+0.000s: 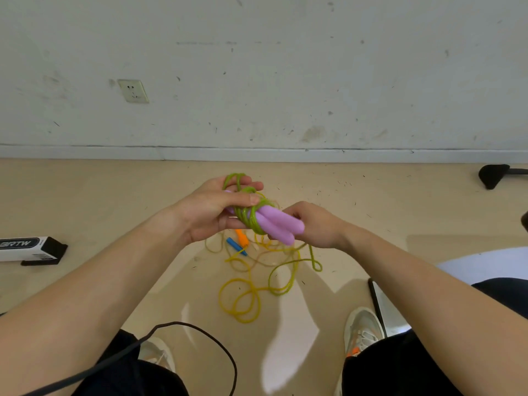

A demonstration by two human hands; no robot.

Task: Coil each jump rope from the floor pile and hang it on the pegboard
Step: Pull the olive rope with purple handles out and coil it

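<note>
Behind purple handles [281, 224], yellow floor rope [243, 305] lies partly hidden

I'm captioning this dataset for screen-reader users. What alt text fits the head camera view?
Two hands hold a green jump rope wound around its two purple handles: the left hand grips the coil, the right hand holds the handle ends. Below, loose yellow rope, a blue handle and an orange handle lie on the floor.
</note>
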